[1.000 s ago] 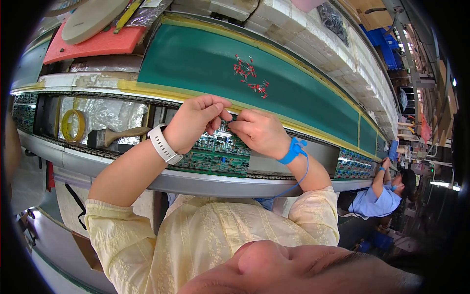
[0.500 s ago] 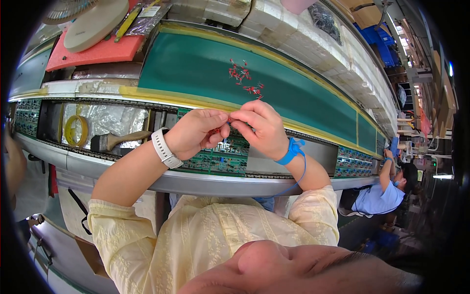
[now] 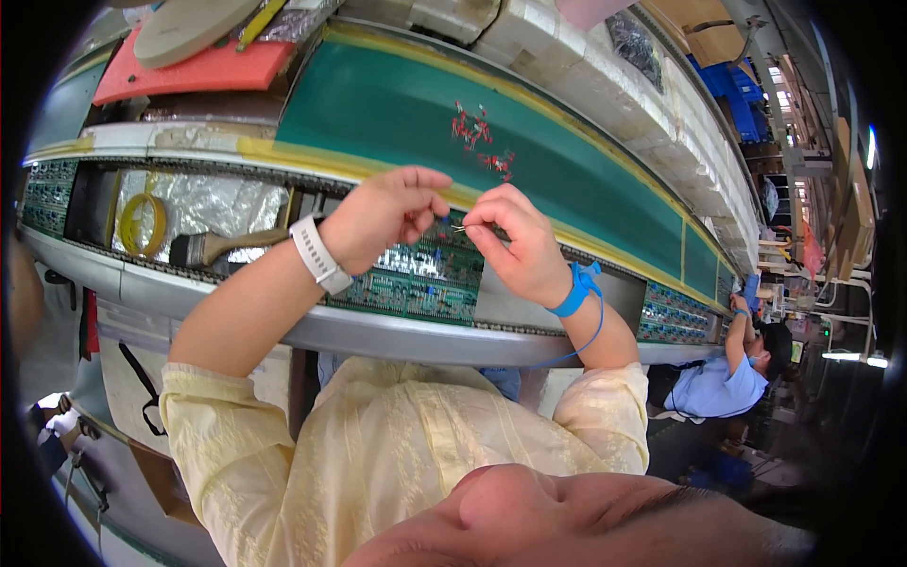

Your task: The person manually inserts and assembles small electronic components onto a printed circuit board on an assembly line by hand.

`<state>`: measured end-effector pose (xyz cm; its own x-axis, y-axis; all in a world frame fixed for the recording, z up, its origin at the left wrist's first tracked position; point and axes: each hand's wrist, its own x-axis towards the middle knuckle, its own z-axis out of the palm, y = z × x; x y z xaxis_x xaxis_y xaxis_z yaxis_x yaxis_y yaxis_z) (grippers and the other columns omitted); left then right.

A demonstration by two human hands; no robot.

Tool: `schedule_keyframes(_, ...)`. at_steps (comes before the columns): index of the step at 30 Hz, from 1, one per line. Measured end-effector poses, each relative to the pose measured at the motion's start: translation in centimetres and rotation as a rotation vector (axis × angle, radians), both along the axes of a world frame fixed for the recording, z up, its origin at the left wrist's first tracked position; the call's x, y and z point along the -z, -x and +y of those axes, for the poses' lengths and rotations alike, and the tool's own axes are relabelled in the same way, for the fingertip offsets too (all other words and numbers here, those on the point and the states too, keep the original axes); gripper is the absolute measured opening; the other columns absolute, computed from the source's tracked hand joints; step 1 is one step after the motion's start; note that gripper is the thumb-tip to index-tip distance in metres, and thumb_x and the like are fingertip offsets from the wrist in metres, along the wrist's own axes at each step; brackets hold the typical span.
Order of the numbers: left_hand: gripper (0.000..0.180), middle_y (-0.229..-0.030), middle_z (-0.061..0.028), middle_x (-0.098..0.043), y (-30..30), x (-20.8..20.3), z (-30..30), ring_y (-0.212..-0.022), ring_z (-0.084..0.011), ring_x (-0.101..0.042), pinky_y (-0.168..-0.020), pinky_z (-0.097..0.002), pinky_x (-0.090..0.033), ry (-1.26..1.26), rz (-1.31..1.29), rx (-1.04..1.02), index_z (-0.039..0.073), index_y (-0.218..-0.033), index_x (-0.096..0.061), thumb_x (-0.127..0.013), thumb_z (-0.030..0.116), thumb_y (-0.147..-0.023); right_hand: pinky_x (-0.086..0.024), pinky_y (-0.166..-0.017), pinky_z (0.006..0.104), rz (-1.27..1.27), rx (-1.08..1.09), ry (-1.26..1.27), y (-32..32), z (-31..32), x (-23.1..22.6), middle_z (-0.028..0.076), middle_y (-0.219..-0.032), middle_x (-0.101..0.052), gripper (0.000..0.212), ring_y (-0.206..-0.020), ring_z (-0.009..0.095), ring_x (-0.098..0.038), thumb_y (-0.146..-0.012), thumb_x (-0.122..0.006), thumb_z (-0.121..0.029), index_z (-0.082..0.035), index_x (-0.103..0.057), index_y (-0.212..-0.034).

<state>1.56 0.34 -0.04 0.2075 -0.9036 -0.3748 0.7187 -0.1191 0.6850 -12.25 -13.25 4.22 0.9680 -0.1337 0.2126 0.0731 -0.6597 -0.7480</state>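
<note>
My right hand (image 3: 518, 248), a blue wrist strap on it, pinches a small component with thin wire leads (image 3: 459, 228) between thumb and fingertips; its body is hidden. Just left of it is my left hand (image 3: 383, 219), with a white watch on the wrist. Its lower fingers are curled in, and what they hold, if anything, is hidden. Both hands hover over a green circuit board (image 3: 406, 295) lying in the conveyor track. Beyond them, small red components with wire legs (image 3: 470, 126) lie in two loose clusters on the green work surface (image 3: 378, 113).
Left in the track are a yellow tape roll (image 3: 143, 225) and a brush (image 3: 203, 248). A metal rail (image 3: 406, 335) runs along the near side. White foam blocks (image 3: 605, 104) line the far side; red foam (image 3: 189, 71) lies far left. A co-worker (image 3: 723, 383) is at right.
My hands have moved apart from touching fingertips. Wire leads now show in my right fingers, and the red bits earlier visible in my left hand are out of sight. The view has shifted slightly.
</note>
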Motion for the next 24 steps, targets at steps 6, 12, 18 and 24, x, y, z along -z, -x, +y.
schedule_keyframes(6, 0.020, -0.089, -0.0062, -0.061, -0.5, -0.2, -0.3, -0.062, -0.0061, -0.048, -0.053, -0.0185, -0.040, -0.028, -0.107, -0.080, 0.001, -0.106, -0.048, -0.045, 0.007, -0.088, -0.046, -0.062, 0.0311, 0.148, -0.217, 0.190, 0.4, 0.9, 0.7, 0.008, -0.079, -0.053, 0.011, -0.071, 0.024, -0.054, -0.074, -0.060, 0.000, -0.004, -0.055, -0.083)
schedule_keyframes(12, 0.018, -0.088, -0.0071, -0.062, -0.4, 0.2, -0.2, -0.061, -0.0060, -0.049, -0.051, -0.0186, -0.040, -0.024, -0.122, -0.095, 0.000, -0.104, -0.050, -0.047, 0.009, -0.088, -0.046, -0.063, 0.0360, 0.163, -0.244, 0.325, 0.6, 1.0, 1.8, 0.007, -0.078, -0.051, 0.009, -0.074, 0.025, -0.054, -0.073, -0.060, -0.008, -0.007, -0.055, -0.080)
schedule_keyframes(18, 0.016, -0.085, -0.0051, -0.062, -0.2, 0.2, -0.1, -0.060, -0.0047, -0.048, -0.050, -0.0178, -0.040, -0.035, -0.136, -0.073, 0.001, -0.100, -0.054, -0.048, 0.011, -0.089, -0.045, -0.061, 0.0358, 0.158, -0.295, 0.356, 0.5, 0.9, 2.1, 0.006, -0.079, -0.051, 0.008, -0.073, 0.025, -0.054, -0.072, -0.060, -0.009, -0.009, -0.057, -0.080)
schedule_keyframes(24, 0.017, -0.084, -0.0042, -0.062, -0.3, 0.1, -0.1, -0.059, -0.0045, -0.047, -0.050, -0.0181, -0.039, -0.040, -0.131, -0.060, 0.002, -0.101, -0.054, -0.047, 0.011, -0.089, -0.044, -0.061, 0.0360, 0.133, -0.305, 0.327, 0.4, 0.8, 2.4, 0.007, -0.078, -0.050, 0.007, -0.071, 0.025, -0.053, -0.072, -0.059, -0.008, -0.008, -0.057, -0.079)
